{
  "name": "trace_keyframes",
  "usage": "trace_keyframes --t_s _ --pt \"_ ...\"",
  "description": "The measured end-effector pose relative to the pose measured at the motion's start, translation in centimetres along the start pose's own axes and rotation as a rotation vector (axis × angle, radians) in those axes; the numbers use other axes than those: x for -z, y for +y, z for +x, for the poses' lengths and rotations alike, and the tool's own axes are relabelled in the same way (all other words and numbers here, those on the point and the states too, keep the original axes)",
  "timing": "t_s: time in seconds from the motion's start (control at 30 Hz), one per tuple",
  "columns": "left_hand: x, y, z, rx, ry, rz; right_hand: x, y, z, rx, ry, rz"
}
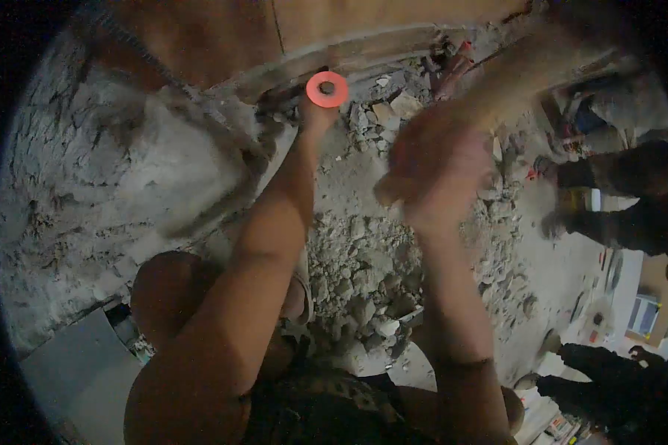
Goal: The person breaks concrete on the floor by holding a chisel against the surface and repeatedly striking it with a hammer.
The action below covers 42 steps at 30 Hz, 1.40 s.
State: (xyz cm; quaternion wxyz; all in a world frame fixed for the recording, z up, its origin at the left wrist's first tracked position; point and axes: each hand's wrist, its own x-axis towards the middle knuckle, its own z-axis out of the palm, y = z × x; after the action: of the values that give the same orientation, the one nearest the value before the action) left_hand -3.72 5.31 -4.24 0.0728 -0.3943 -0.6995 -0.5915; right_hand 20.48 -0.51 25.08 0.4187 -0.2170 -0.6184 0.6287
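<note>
Stretched forward, my left hand (319, 119) is wrapped round a chisel (326, 87) with a round orange hand guard. I see the chisel end-on, its dark striking end in the middle of the guard. The blade is hidden, close to the base of the brown panel (356, 22). My right hand (449, 174), smeared by motion, is closed round a hammer with a wooden handle (519, 74). The handle's butt shows left of the hand, and the blurred rest runs up to the right. The hammer's head is not clear. Both hands are apart.
Broken rubble (364, 259) covers the ground between my arms and near the panel. A rough grey mound (111, 163) rises on the left, with a grey slab (82, 371) below it. People in dark trousers (608, 382) stand on the right, near boxes (653, 297).
</note>
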Motion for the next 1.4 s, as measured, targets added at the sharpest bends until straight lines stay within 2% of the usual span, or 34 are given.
trace_keyframes --t_s 0.07,0.13,0.2,0.23,0.27,0.3,0.33,0.37,0.4,0.47,0.5,0.57,0.6,0.63,0.67,0.7,0.77,0.8,0.83,0.9,0.93,1.0,1.03,1.1,1.13,1.17,1.2,1.23,1.27,1.33,1.4 --pt "0.6 0.2 -0.6 -0.046 -0.013 -0.021 0.8 6.5 -1.7 -0.179 -0.043 -0.589" --pt "1.7 0.1 0.9 -0.152 0.012 -0.047 1.1 9.7 -2.3 -0.337 -0.196 -0.799" --pt "2.0 0.5 2.0 -0.245 0.055 -0.067 1.6 8.6 -1.5 -0.287 -0.185 -0.764" --pt "3.7 3.8 2.4 0.026 -0.148 -0.22 1.4 6.8 -1.8 -0.271 -0.183 -0.721" --pt "3.5 3.0 2.4 0.022 -0.151 -0.221 1.1 4.6 -1.2 -0.24 -0.149 -0.678" --pt "3.4 1.0 2.2 0.0 -0.175 -0.016 0.7 2.1 -0.5 -0.208 -0.121 -0.633" --pt "3.4 -0.5 1.3 -0.014 -0.204 0.192 0.3 0.0 0.1 -0.097 -0.084 -0.506" --pt "3.1 -1.3 1.1 -0.014 -0.201 0.197 -0.2 -1.7 0.9 0.022 -0.047 -0.378" --pt "2.7 -2.0 1.1 0.029 -0.192 0.096 -0.6 -2.6 1.4 0.024 -0.051 -0.374" --pt "1.9 -2.8 1.1 0.106 -0.175 -0.112 -1.6 -3.6 2.1 0.341 -0.003 -0.116" --pt "1.4 -3.0 1.0 0.146 -0.168 -0.218 -1.8 -2.3 1.8 0.344 -0.002 -0.116" --pt "0.7 -2.7 1.2 0.222 -0.155 -0.433 -1.3 3.9 -0.1 0.182 -0.027 -0.417" --pt "1.0 -1.5 0.9 0.225 -0.159 -0.435 0.2 7.8 -1.3 -0.011 -0.122 -0.608" --pt "2.0 0.8 0.9 0.122 -0.141 -0.334 1.5 10.4 -2.1 -0.2 -0.216 -0.792" --pt "2.8 2.2 1.5 0.01 -0.12 -0.232 1.7 10.6 -2.1 -0.188 -0.208 -0.789" --pt "3.1 1.6 1.8 -0.136 -0.083 0.052 1.8 10.1 -2.1 -0.214 -0.157 -0.777" --pt "3.2 0.5 0.6 -0.056 -0.087 -0.048 2.2 9.3 -3.4 -0.285 -0.123 -0.758" --pt "2.2 -0.5 1.1 -0.007 -0.082 -0.166 2.1 6.3 -2.1 -0.202 -0.106 -0.707" --pt "0.9 -2.7 1.0 0.059 -0.085 -0.42 1.7 3.2 -1.0 -0.122 -0.088 -0.656" --pt "1.4 -1.7 0.9 0.027 -0.093 -0.217 0.1 -1.5 0.5 0.04 0.002 -0.275" --pt "1.9 -1.3 0.8 0.008 -0.086 -0.139 -0.6 -2.9 1.3 0.045 -0.014 -0.27" --pt "2.5 -0.2 0.9 -0.016 -0.081 -0.078 -1.6 -4.5 2.2 0.311 0.026 0.007" --pt "2.6 0.4 1.0 -0.022 -0.078 -0.053 -1.4 -2.8 2.1 0.254 0.007 -0.033" --pt "3.0 2.4 0.7 -0.021 -0.068 0.012 0.2 6.3 -0.1 0.169 -0.081 -0.344" --pt "3.1 3.4 0.6 -0.006 -0.056 0.035 2.2 11.8 -2.2 0.055 -0.164 -0.574" --pt "2.2 1.2 1.1 -0.018 -0.053 0.03 3.8 14.9 -2.9 -0.047 -0.244 -0.804" --pt "0.9 -3.3 2.0 -0.241 -0.03 -0.158 3.5 13.9 -2.4 -0.033 -0.231 -0.8" --pt "0.1 -5.9 2.5 -0.453 0.01 -0.339 3.1 11.4 -2.0 -0.214 -0.222 -0.793" --pt "1.4 -4.9 0.8 -0.432 -0.001 -0.329 2.6 9.0 -2.8 -0.435 -0.212 -0.774" --pt "2.5 -0.7 0.3 -0.104 -0.154 -0.093 2.2 4.7 -1.2 -0.272 -0.152 -0.692" --pt "2.4 0.2 0.5 -0.055 -0.156 -0.08 1.3 1.1 0.7 -0.05 -0.068 -0.44"
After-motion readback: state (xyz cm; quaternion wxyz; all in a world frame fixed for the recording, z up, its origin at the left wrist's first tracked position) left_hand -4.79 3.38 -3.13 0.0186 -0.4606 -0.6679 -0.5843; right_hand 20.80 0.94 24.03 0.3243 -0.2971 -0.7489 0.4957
